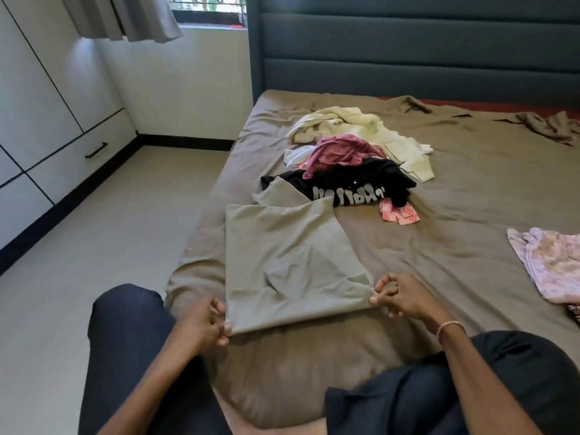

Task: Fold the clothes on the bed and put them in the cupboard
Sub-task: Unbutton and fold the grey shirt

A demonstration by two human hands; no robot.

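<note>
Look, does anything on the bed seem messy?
Yes. The cream garment, maroon garment and black T-shirt lie crumpled in a heap mid-bed, unfolded. The brown sheet is off the far edge by the headboard, baring a red strip. The left hand and right hand pinch the olive cloth, which lies flat.

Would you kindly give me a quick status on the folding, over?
Left hand and right hand each pinch a near corner of the olive garment. Garment flat on bed. Unfolded pile at its far end.
</note>
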